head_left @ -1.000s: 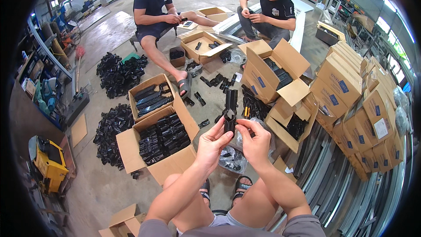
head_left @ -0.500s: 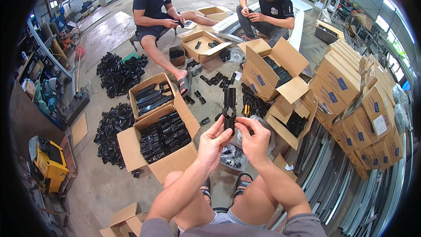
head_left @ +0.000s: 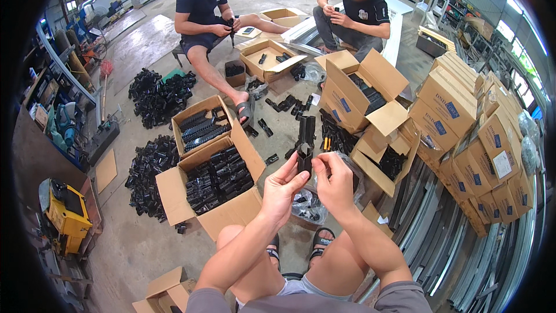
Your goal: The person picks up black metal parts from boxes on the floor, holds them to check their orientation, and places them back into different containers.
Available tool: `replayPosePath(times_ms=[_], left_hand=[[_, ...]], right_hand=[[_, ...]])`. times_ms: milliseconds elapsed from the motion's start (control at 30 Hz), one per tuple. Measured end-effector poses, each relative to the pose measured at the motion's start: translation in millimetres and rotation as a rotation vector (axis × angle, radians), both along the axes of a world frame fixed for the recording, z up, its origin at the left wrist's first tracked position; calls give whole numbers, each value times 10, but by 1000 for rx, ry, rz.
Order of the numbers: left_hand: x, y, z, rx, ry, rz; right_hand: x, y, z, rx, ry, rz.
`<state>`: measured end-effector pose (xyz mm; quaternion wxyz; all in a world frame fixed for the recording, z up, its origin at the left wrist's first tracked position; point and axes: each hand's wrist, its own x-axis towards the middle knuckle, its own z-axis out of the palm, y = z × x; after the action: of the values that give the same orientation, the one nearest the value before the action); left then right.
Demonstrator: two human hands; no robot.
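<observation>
A long black slotted part [head_left: 306, 139] stands upright in front of me, looking like a moulded bracket or connector. My left hand [head_left: 281, 192] is closed on its lower end between thumb and fingers. Close by its lower right edge, my right hand [head_left: 335, 184] has thumb and fingertips pinched together; whatever is between them is hidden. An open carton [head_left: 234, 215] full of similar black parts is left of my hands. Below them lies a clear plastic bag [head_left: 310, 211] with small black pieces.
Black parts form a near heap [head_left: 152, 177] and a far heap [head_left: 156, 98] at left. Two co-workers sit ahead, each handling small dark pieces. Stacked cartons [head_left: 437, 107] and metal profiles [head_left: 428, 232] line the right. Another open carton [head_left: 382, 165] holds black pieces.
My right hand has risen slightly at the part's edge, and the part has shifted a little right. The left co-worker's hands now hold a dark part upright; the right co-worker's hands have parted slightly.
</observation>
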<state>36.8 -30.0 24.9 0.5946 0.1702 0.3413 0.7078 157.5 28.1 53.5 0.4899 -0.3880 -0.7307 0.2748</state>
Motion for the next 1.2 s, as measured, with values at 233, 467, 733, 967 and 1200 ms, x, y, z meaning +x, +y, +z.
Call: replayPosePath(times_ms=[233,467,733,967,1200], left_hand=[[34,12,-18,40,28,-17],[19,0,-35,44,52,-9],[19,33,-29,5,18,-10],[23,65,-33,42,-32,-9],[69,34,-90,43,183,-2]], right_hand=[[34,69,-68,54,-109,19],[91,30,-39,-97,-67,67],[124,100,-110,0,-114,117],[78,94,-14,-6,-30,128],[104,41,-4,-15,-121,67]])
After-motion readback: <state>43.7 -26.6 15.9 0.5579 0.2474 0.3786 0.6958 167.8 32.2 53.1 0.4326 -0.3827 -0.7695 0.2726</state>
